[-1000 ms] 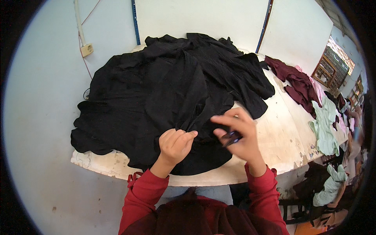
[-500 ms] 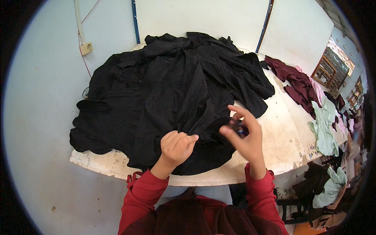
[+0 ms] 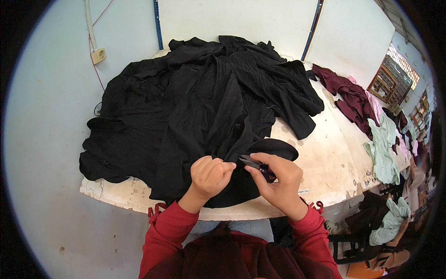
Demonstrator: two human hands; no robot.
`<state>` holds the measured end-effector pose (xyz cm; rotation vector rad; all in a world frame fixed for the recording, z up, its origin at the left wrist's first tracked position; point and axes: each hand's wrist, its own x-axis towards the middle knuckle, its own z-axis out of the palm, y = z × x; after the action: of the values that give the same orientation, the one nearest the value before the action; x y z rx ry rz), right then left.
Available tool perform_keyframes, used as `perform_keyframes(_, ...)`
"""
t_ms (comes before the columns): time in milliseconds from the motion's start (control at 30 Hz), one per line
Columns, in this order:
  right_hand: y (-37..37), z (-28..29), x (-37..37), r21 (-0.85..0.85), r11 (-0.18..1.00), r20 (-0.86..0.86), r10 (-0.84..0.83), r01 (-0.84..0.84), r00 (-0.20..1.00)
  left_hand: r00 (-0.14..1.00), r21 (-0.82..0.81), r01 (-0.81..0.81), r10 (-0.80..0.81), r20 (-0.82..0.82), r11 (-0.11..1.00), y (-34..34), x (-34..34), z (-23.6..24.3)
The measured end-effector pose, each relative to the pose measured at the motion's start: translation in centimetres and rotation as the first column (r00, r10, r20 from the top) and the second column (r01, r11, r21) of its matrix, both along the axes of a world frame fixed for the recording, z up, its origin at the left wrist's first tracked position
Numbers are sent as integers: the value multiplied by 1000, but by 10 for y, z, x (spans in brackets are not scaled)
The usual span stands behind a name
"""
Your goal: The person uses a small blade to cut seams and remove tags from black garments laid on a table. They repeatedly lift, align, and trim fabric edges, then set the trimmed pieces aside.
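A large black garment [image 3: 186,107] lies bunched over the table, its folds reaching the front edge. My left hand [image 3: 212,176] is closed on a pinch of this black cloth near the front. In my right hand [image 3: 278,179] is a pair of small thread snips [image 3: 251,162], gripped between thumb and fingers. The snips' grey blades point left, at the cloth just beside my left fingertips. Their dark handle is mostly hidden in my palm. Whether the blades touch the fabric I cannot tell.
The pale worn tabletop [image 3: 334,153] shows to the right. Maroon cloth [image 3: 350,95] and a mint-green garment [image 3: 383,151] lie along its right side. More clothes [image 3: 390,221] are heaped below on the right. A wall socket [image 3: 98,56] is at the left.
My right hand has moved left and down, bringing the snips' blades up to the cloth by my left hand. My left hand keeps its pinch in nearly the same place.
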<state>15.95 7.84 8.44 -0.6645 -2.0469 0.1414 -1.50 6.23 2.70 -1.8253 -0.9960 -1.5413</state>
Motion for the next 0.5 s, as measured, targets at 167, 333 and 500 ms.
perform_keyframes(167,-2,7,5,-79,996,-43,-48,45,998,1000,0,5,-5,-17,1000,0,1,0)
perform_keyframes(333,0,20,6,-56,994,32,-93,94,995,998,-3,7,-7,-56,1000,0,1,-2)
perform_keyframes(500,0,26,7,-55,992,83,-113,118,990,999,10,-1,1,-49,1000,1,1,-3)
